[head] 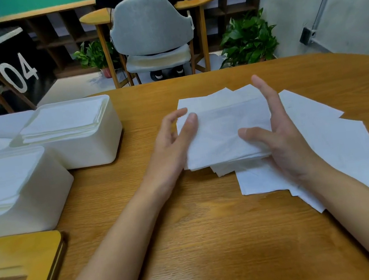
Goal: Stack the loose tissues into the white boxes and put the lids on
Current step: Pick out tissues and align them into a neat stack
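Right hand [284, 140] grips tissue stack [220, 135], hiding sheets [266, 180] beneath.

The counter [215, 241] is honey-brown wood with a fine darker grain running across it. The tissues [224, 130] are plain white. The boxes [100, 151] are white too, and the sheets inside them seem a shade creamier along their edges, though the blur there makes that hard to judge. The lid [29, 252] at the near left is yellow-tan wood with a dark brown rim. Behind, the chair [149, 22] is grey with a pale yellowish seat pad. The plants [247, 37] are deep green, and one pot [106, 72] is pinkish red. A black panel [33, 49] carries a white "04", and the wall [20, 4] is teal.
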